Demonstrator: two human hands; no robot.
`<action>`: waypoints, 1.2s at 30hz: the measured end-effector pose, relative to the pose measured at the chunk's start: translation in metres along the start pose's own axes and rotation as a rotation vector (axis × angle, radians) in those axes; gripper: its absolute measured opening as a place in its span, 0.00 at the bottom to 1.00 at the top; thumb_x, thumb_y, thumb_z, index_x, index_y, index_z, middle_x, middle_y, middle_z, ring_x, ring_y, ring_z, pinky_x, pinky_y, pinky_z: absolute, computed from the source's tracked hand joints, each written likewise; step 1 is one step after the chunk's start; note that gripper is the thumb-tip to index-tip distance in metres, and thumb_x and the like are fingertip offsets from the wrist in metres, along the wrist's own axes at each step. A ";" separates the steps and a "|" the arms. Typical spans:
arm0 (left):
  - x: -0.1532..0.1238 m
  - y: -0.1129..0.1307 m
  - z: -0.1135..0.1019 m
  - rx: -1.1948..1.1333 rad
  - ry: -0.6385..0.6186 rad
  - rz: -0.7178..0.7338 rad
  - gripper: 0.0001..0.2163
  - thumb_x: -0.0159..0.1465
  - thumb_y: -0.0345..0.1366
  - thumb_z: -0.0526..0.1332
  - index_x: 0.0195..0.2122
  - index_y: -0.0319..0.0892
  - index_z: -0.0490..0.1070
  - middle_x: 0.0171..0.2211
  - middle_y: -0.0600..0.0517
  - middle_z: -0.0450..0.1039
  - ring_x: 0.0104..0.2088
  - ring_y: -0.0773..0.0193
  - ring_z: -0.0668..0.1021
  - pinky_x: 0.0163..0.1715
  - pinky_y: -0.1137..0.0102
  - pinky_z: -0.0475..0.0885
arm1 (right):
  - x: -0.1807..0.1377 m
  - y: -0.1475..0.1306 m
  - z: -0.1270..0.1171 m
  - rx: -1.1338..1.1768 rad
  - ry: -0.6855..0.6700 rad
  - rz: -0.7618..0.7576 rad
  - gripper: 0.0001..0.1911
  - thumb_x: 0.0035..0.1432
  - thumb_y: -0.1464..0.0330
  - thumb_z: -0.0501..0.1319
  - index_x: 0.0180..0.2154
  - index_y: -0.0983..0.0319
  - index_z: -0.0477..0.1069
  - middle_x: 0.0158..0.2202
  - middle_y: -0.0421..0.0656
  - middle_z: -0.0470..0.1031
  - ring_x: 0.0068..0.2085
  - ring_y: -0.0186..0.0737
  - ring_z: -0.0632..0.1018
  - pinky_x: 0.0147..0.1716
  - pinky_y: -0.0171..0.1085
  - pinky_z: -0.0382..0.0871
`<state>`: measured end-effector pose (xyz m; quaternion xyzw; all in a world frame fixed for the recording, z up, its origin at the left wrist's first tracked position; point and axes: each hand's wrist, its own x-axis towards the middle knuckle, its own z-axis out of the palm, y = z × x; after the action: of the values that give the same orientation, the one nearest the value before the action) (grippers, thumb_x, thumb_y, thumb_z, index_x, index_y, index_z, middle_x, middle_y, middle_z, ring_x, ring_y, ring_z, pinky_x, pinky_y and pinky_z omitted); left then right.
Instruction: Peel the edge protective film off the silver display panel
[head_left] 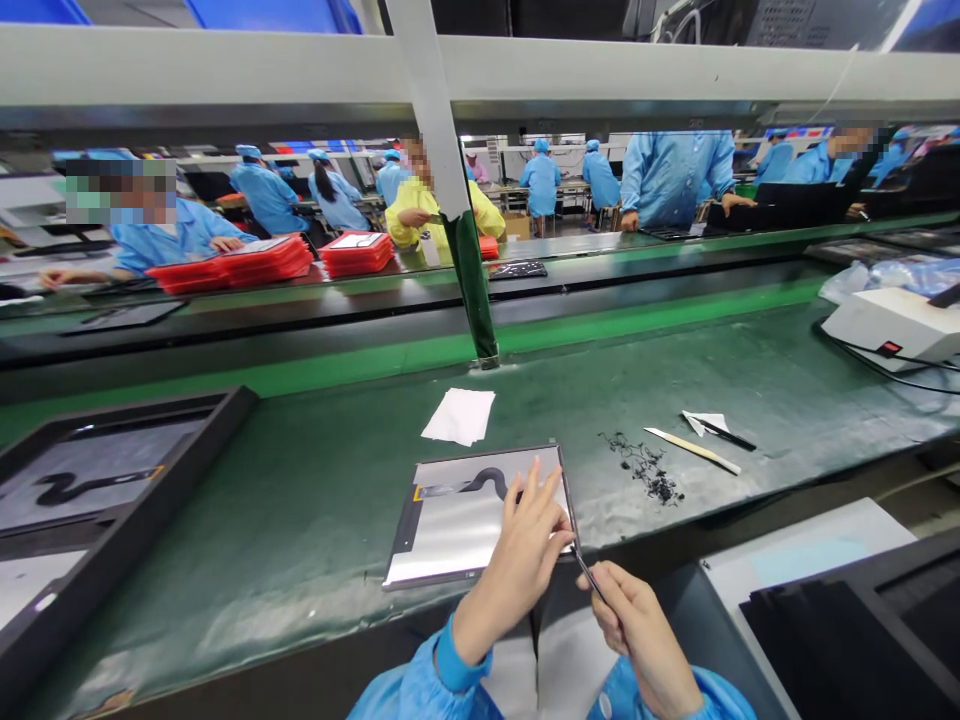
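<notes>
A flat display panel (pixel 450 545) with a silvery back lies near the front edge of the green bench, a curved black flex cable (pixel 487 478) on it. My left hand (pixel 525 540) rests over the panel's right side. Its thumb and index finger are pinched together at the edge, the other fingers spread; what lies between them is too small to make out. Thin dark tweezers (pixel 588 573) are gripped in my right hand (pixel 630 620), just off the bench's front edge. Their tip reaches the panel's edge beside my left thumb.
Black scraps (pixel 649 470), a pale stick (pixel 694 451) and a dark slim tool (pixel 724 432) lie right of the panel. White sheets (pixel 460 417) sit behind it. A black tray (pixel 161 510) stands left, a white device (pixel 896 325) right. Co-workers sit beyond the upright post (pixel 472 280).
</notes>
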<state>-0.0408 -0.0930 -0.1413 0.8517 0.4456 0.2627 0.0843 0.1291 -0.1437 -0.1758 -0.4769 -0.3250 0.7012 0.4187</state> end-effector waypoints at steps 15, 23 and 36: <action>-0.001 0.012 -0.003 -0.057 0.013 0.103 0.09 0.72 0.26 0.49 0.46 0.42 0.67 0.65 0.41 0.65 0.69 0.48 0.57 0.64 0.41 0.59 | -0.006 0.005 0.009 -0.034 0.095 -0.062 0.35 0.43 0.36 0.65 0.28 0.62 0.67 0.15 0.28 0.50 0.17 0.23 0.49 0.16 0.28 0.39; -0.018 -0.002 -0.001 -0.093 0.046 0.080 0.23 0.73 0.26 0.48 0.68 0.43 0.49 0.64 0.42 0.65 0.69 0.54 0.58 0.65 0.49 0.62 | -0.005 0.010 0.003 0.019 0.032 -0.020 0.33 0.46 0.38 0.66 0.30 0.63 0.71 0.16 0.27 0.51 0.16 0.22 0.45 0.15 0.29 0.35; -0.014 -0.003 -0.002 -0.001 0.047 0.183 0.15 0.73 0.25 0.47 0.59 0.38 0.62 0.61 0.38 0.69 0.68 0.52 0.60 0.65 0.44 0.59 | -0.012 -0.005 -0.002 0.086 0.016 0.116 0.32 0.45 0.40 0.69 0.30 0.64 0.73 0.15 0.26 0.49 0.17 0.22 0.46 0.15 0.27 0.39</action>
<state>-0.0505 -0.1027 -0.1456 0.8823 0.3678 0.2893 0.0500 0.1350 -0.1526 -0.1677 -0.4821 -0.2630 0.7336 0.4002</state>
